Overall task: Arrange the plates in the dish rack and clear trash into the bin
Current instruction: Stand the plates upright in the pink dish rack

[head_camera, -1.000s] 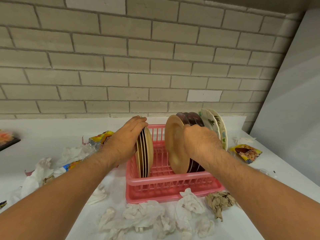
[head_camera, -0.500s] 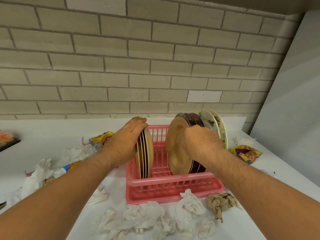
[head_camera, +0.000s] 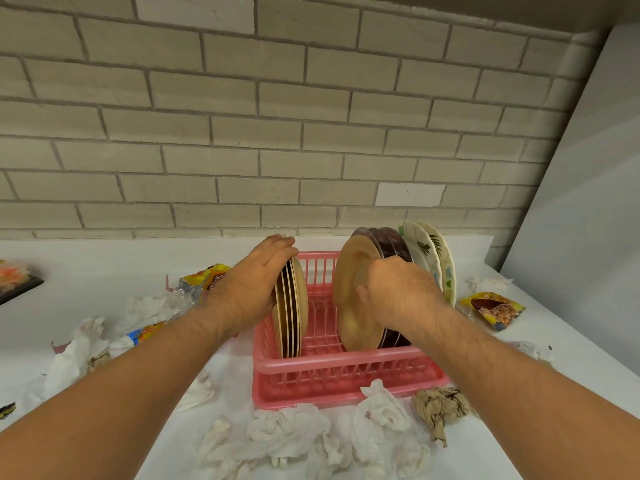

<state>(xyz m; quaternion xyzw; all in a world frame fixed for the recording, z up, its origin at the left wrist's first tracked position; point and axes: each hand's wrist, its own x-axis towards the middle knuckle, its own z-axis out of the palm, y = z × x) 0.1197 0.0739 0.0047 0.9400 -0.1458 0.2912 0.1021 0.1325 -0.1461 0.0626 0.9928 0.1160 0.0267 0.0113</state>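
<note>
A pink dish rack [head_camera: 332,372] stands on the white counter. My left hand [head_camera: 249,285] grips a stack of several tan plates [head_camera: 294,306] standing on edge at the rack's left end. My right hand [head_camera: 398,296] holds a single tan plate [head_camera: 349,299] upright, pressed against dark brown plates [head_camera: 391,244] in the rack's right part. Two white leaf-patterned plates [head_camera: 429,251] stand behind those. Crumpled white tissues [head_camera: 294,434] and a brown paper wad [head_camera: 440,407] lie in front of the rack.
Snack wrappers lie left of the rack [head_camera: 204,278] and to its right [head_camera: 495,310]. More tissues [head_camera: 76,355] are scattered on the left. A dark tray [head_camera: 14,282] sits at the far left edge. A brick wall rises behind; a grey panel stands on the right. No bin shows.
My right hand has pushed the single tan plate rightward and lower, against the dark plates. My left hand and its stack have stayed put.
</note>
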